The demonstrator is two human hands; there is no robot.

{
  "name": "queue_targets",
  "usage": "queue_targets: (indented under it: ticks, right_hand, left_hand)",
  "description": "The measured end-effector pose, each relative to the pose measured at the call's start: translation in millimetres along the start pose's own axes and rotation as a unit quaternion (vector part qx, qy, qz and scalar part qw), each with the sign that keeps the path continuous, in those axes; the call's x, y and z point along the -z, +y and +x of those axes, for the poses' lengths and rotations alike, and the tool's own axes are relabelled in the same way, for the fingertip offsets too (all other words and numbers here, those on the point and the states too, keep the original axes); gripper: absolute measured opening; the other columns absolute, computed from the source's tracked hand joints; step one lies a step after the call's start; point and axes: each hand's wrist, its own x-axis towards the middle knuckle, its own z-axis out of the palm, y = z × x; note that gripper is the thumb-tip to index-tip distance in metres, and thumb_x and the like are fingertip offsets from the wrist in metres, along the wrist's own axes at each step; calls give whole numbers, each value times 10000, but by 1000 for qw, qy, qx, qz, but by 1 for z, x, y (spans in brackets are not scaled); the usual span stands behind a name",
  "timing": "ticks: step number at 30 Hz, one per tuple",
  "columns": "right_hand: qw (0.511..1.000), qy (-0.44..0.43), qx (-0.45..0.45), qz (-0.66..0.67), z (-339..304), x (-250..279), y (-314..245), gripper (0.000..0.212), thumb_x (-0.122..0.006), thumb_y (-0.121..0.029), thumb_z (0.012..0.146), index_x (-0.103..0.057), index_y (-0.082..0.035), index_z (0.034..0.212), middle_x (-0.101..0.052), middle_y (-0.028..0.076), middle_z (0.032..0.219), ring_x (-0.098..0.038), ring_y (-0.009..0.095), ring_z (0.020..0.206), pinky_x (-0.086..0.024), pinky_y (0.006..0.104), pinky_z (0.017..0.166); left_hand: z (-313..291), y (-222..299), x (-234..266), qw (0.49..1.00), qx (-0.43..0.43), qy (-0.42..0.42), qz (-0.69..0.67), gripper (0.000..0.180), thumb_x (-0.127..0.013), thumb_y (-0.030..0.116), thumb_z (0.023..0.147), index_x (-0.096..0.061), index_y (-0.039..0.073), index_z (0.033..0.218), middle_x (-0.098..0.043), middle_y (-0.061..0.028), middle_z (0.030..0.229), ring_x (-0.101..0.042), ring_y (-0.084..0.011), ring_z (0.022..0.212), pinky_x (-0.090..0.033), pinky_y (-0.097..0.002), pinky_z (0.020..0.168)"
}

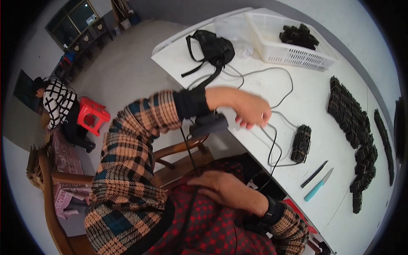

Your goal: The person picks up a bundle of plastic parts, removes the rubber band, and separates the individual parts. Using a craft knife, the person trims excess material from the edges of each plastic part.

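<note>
My left hand (253, 109), in a plaid sleeve with a dark cuff, is raised over the near edge of the white table (340, 182). Its fingers are curled in, slightly blurred, and what they hold, if anything, is hidden. A black box-like device (209, 125) sits below that wrist. My right hand (225, 189) rests on the red-and-dark patterned apron (199, 221) over my lap, fingers extended beside a thin black cord. A dark band circles its wrist. Past the left hand lies a dark bundle of strips (301, 143), joined to grey cables (291, 87).
A turquoise-handled knife (313, 191) and a slim dark piece (313, 174) lie near the bundle. Long rows of dark stacked pieces (350, 114) stretch along the right. Farther back stand a white basket (293, 59) and a black bag (214, 49). Another person (61, 102) sits left near a red stool (91, 117).
</note>
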Motion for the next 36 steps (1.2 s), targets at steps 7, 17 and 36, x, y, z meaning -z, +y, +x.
queue_targets:
  ticks: [7,17,36]
  right_hand:
    - [999,-47,12,8,0,-9,7,291,-545,-173,889,-592,-98,1167,-618,141,1028,-579,327,971,-474,380,838]
    - [987,-46,47,147,2,-7,-2,230,-510,-144,901,-615,-67,1090,-632,161,1015,-591,336,988,-474,383,824]
    - [983,119,-18,139,-60,2,-5,354,-516,-123,918,-512,-34,1260,-614,170,1098,-595,257,990,-475,318,846]
  left_hand:
    - [55,13,-65,973,-200,71,91,214,-579,157,839,-532,-14,960,-602,-181,746,-587,-332,685,-439,-419,595]
    - [88,82,-129,883,-435,172,25,150,-593,105,730,-558,-15,813,-594,-201,722,-572,-401,716,-437,-470,609]
    - [50,90,-84,911,-346,12,-223,139,-546,82,883,-586,-8,982,-620,-73,736,-588,-124,619,-465,-267,554]
